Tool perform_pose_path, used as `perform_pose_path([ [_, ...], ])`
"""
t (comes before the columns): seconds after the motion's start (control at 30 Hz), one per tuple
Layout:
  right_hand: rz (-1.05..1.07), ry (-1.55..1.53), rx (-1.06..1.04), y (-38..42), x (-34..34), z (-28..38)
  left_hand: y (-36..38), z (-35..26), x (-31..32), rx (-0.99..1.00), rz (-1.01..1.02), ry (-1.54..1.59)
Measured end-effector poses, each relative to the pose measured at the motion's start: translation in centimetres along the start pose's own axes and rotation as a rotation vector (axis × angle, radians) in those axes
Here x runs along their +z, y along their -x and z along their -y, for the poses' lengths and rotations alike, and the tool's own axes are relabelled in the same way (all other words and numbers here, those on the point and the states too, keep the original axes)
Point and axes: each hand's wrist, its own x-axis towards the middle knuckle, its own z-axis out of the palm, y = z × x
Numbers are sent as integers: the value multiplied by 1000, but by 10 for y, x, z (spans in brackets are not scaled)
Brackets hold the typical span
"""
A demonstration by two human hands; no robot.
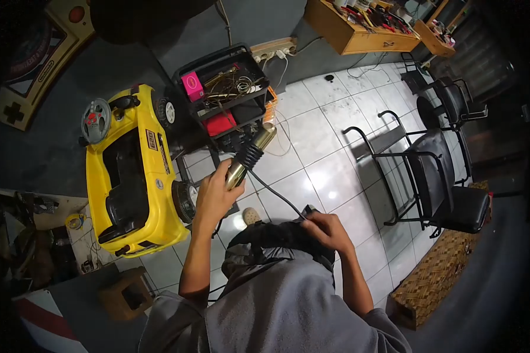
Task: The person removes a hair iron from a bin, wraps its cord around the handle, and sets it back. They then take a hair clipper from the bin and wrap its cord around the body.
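In my left hand (pixel 214 199) is a gold hair clipper (pixel 237 175), held up in front of me with its far end pointing up and right. Several turns of black cord (pixel 251 156) are wrapped round its middle. From those turns a length of cord runs down to my right hand (pixel 327 231), whose fingers are closed on it near my lap. A small dark piece (pixel 310 209) shows just above the right fingers; I cannot make out what it is.
A black trolley (pixel 185 109) holds tools, cables and a pink box (pixel 192 86). Left of it stands a yellow ride-on car (pixel 159 203). Black salon chairs (pixel 433 170) and a woven box (pixel 433 276) are on the right. A wooden drawer shelf (pixel 359 41) hangs at the back.
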Motion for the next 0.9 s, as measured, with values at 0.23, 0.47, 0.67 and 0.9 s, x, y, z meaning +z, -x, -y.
perform_pose_path([
  [0.23, -92, 255, -334, -1, -32, 70, 6, -7, 26, -52, 183, -146],
  [0.47, -262, 460, -543, -63, -88, 69, 20, -42, 81, 152, 396, -255],
  [0.67, -142, 352, -483, -104, -113, 26, 18, -92, 78, 229, 651, -324],
  [0.9, 35, -276, -253, -102, -78, -50, 6, -123, 37, 329, 658, -20],
])
